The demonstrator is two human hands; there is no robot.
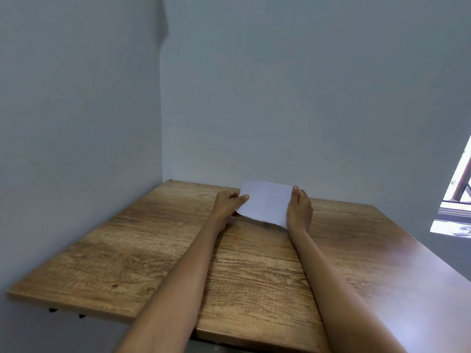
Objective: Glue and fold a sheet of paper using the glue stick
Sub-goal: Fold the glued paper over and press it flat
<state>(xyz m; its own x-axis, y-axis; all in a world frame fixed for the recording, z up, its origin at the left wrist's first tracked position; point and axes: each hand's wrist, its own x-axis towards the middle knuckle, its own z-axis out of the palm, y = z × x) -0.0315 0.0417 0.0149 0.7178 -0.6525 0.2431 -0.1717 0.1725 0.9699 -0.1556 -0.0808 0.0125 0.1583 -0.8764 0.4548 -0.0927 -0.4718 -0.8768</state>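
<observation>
A small white sheet of paper (265,202) with a faint vertical crease down its middle is held up over the far part of the wooden table (158,253). My left hand (228,203) pinches its left edge, thumb on the front. On the other side, my right hand (299,208) grips the right edge. The paper's lower edge looks rough and hangs just above the tabletop. A small reddish object peeks out under my left hand; I cannot tell what it is. No glue stick is clearly in view.
The table stands in a corner between two pale grey walls (280,98). A window (456,200) shows at the right edge. The table's left edge (63,305) and near edge are in view.
</observation>
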